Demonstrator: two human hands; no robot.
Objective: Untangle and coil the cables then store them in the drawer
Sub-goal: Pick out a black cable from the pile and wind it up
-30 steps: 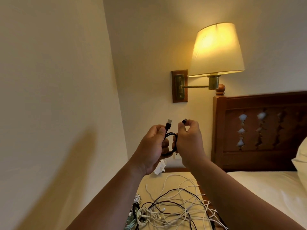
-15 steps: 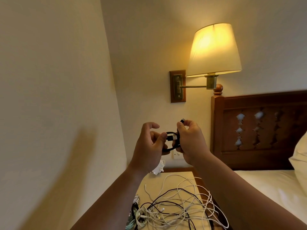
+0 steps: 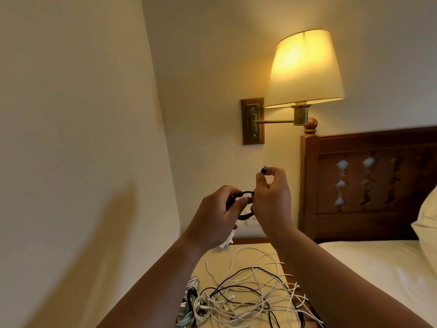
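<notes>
Nearest, on the table (image 3: 218,258), lies a loose tangle (image 3: 250,297) of white and black cables, their strands crossing. At its left edge a few bundles (image 3: 191,301) appear already wound. Judgement: most of the job is outstanding.

Beyond and above the tangle, one cable is held raised clear of it, presumably so it cannot snag on the rest. The left hand (image 3: 217,218) grips a small black coil (image 3: 246,217), fingers curled round the loops to stop them springing open. The right hand (image 3: 272,200), against the coil's right side, pinches the free plug (image 3: 263,170) between thumb and forefinger above the coil, likely to wrap or tuck the tail.

No drawer is in view.

Farther right are the bed (image 3: 378,268) and headboard (image 3: 366,185). On the far wall is a lit lamp (image 3: 305,67).
</notes>
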